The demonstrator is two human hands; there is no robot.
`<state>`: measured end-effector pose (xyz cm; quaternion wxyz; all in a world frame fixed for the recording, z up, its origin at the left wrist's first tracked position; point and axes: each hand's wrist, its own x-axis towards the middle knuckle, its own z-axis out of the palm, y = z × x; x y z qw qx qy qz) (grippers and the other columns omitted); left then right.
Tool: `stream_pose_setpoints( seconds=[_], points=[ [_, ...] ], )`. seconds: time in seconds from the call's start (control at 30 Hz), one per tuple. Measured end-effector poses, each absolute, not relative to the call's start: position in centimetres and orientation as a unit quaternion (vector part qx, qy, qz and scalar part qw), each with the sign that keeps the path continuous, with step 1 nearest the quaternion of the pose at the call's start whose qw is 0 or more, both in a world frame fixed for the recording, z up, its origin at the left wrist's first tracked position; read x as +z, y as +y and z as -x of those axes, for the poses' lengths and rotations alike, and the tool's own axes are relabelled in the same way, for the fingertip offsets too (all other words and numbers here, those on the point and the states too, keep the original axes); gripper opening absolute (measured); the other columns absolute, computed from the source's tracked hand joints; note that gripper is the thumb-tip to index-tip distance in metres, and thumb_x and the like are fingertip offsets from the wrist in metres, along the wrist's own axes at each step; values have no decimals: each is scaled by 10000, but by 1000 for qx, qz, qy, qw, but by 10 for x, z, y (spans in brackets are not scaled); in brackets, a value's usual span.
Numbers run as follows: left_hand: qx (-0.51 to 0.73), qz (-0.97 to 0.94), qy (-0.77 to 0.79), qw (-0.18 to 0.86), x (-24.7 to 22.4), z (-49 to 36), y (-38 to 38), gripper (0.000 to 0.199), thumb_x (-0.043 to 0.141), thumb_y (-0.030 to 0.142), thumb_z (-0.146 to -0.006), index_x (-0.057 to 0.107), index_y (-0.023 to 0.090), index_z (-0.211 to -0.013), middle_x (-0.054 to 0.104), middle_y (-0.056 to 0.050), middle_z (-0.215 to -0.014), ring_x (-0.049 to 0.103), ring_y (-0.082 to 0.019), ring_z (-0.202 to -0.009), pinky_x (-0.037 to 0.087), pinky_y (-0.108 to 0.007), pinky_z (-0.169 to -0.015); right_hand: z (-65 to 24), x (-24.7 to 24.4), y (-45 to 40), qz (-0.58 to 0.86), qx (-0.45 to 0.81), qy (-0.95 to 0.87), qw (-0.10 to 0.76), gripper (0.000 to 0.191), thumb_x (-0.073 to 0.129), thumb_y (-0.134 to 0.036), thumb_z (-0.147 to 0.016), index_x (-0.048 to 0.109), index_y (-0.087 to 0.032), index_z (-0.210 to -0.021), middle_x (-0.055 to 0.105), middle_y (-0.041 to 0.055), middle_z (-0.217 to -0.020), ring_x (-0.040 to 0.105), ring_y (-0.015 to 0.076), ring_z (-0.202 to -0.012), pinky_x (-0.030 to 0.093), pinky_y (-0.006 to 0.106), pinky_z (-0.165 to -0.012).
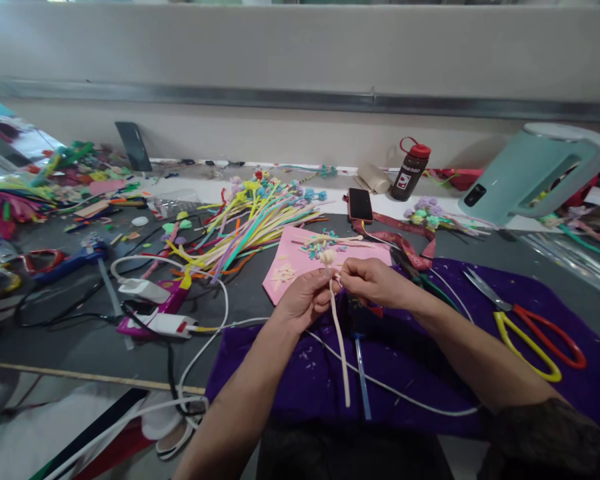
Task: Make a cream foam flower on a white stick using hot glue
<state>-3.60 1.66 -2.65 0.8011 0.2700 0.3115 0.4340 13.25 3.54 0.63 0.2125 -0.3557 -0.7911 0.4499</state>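
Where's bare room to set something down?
Dark table between pink mat, white cable and purple cloth; a patch between kettle and cloth too. Crowded: coloured stems behind-left of the mat, and power strip with chargers.

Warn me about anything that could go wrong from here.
Snagging: the cream stem in the left hand hangs across the line of the white cable over the purple cloth, and might catch on it.
Scattering: loose cream pieces lie on the pink sheet close to that hand, so a stray knuckle could sweep them about.
A knock: the scissors lie beside the right forearm; swinging it outward may bump them.
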Motion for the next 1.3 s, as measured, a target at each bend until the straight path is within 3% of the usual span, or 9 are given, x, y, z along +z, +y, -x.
stream_pose_setpoints(
  seconds=[0.37,0.53,0.87,1.13,1.3],
  points=[
    [421,-316,342,778,-31,33,17,234,666,300,-688,580,84,-665,518,24,-512,294,15,-321,209,-109,-296,-129,8,36,393,299,-834,247,164,442,-192,-797,447,-167,-635,413,-52,-546,378,71,-489,254,190,-462],
    [438,-302,349,771,-30,32,17,226,684,295,-674,574,98,-678,502,46,-483,287,17,-305,214,-107,-294,-130,10,34,388,217,-869,215,146,469,-171,-781,466,-163,-636,440,-46,-546,361,74,-489,223,211,-481],
    [425,-346,362,754,-30,34,15,266,686,335,-671,559,105,-630,476,51,-423,298,2,-284,231,-126,-297,-131,14,30,371,197,-889,182,164,449,-220,-825,501,-164,-680,493,-21,-578,384,85,-503,234,214,-490],
    [435,-342,361,750,-26,31,14,294,628,376,-722,541,118,-612,396,75,-340,282,-12,-255,185,-132,-280,-128,13,30,378,266,-837,292,94,475,-179,-812,553,-162,-763,550,-9,-664,475,90,-563,329,201,-520],
    [443,-329,335,764,-24,32,12,293,644,365,-711,542,107,-616,456,63,-390,291,0,-253,192,-126,-269,-128,12,31,344,502,-734,301,157,467,-296,-842,502,-166,-760,527,-38,-619,442,51,-401,325,172,-388]
  ],
)
